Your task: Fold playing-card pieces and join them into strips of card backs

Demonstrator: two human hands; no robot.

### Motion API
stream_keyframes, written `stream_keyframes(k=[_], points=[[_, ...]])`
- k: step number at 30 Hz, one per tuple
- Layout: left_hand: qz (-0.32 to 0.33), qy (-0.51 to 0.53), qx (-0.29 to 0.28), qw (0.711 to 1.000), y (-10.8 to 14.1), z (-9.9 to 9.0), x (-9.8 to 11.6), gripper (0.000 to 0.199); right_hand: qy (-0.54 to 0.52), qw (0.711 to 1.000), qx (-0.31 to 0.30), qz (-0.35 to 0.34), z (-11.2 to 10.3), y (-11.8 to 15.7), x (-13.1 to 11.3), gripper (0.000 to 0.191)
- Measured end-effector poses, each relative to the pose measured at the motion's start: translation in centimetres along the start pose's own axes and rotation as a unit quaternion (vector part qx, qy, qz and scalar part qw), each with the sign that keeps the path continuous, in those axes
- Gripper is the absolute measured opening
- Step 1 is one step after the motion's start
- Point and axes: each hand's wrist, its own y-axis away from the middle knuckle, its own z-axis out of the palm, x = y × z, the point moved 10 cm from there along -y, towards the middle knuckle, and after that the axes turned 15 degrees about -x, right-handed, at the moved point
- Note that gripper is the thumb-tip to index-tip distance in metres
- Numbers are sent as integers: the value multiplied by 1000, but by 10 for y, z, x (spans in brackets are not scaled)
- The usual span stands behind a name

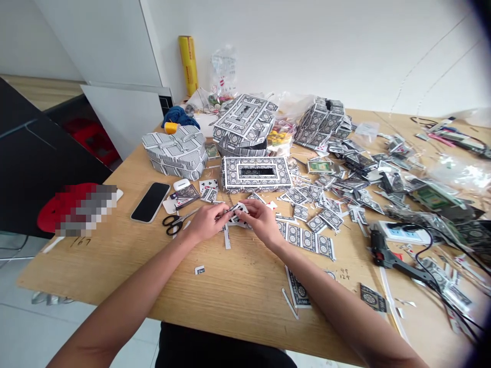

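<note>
My left hand (205,222) and my right hand (261,221) meet above the wooden table (238,286), both pinching a small cut playing card piece (235,209) with a thin strip beside it. Black-handled scissors (177,222) lie open-bladed just left of my left hand. Under my right hand runs a joined strip of patterned card backs (309,241). A box made of black-and-white playing cards (256,174) with a rectangular slot stands just beyond my hands. Part of the card piece is hidden by my fingers.
Card-built boxes (176,152) stand at the back, and heaps of cut cards (356,174) cover the table's right side. A black smartphone (150,202) lies at left. A hot glue gun (387,255) with black cables lies at right. The table's near edge runs below my forearms.
</note>
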Motion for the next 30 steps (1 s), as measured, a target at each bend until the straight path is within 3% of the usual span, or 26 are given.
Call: stream_keyframes(k=[7,19,30], points=[[-8,15,-6,1000,-1,-2,0,24,12,999,-19,-23,4,-1,-7,50],[-3,-10,1,1000,1,-5,-2,21,21,999,-19,-21,1,-2,-7,56],[63,-26,-18,998,1,-2,22,28,78,996,22,-28,-7,0,-9,57]])
